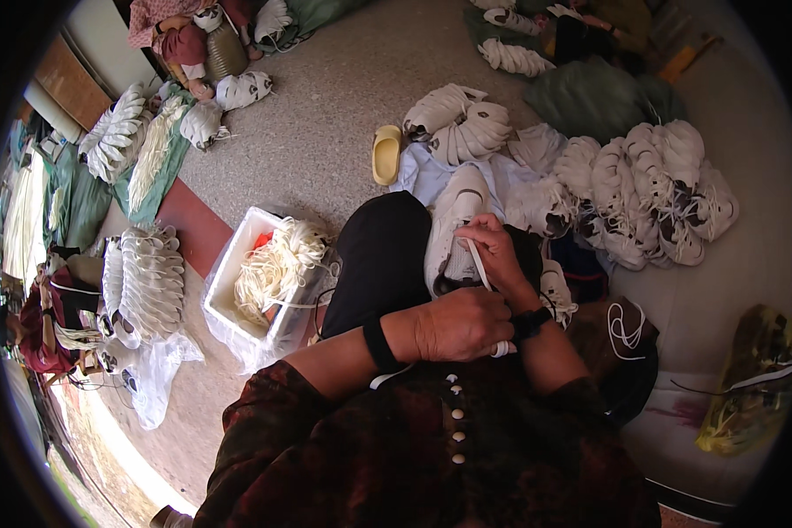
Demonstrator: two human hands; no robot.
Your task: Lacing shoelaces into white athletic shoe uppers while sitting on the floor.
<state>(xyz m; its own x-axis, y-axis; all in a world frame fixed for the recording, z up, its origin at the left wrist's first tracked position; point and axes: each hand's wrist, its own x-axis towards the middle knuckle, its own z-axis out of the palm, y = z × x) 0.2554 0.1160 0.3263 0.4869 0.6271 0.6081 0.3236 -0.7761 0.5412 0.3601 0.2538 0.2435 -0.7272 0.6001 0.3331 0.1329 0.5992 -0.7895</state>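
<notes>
A white shoe with a dark collar rests on my lap, toe pointing away from me. Over its upper, my right hand has its fingers closed on a flat white shoelace, which runs down toward my other hand. Nearer my chest, my left hand is curled into a fist around the lace, and a bit of white shows below its knuckles. The lace holes under my right fingers are partly hidden. Both wrists wear black bands.
Left of my knee stands a white foam box full of tangled laces. Many white shoes are heaped at the right. A yellow clog lies ahead. Other people sit among shoe stacks at the far left and back.
</notes>
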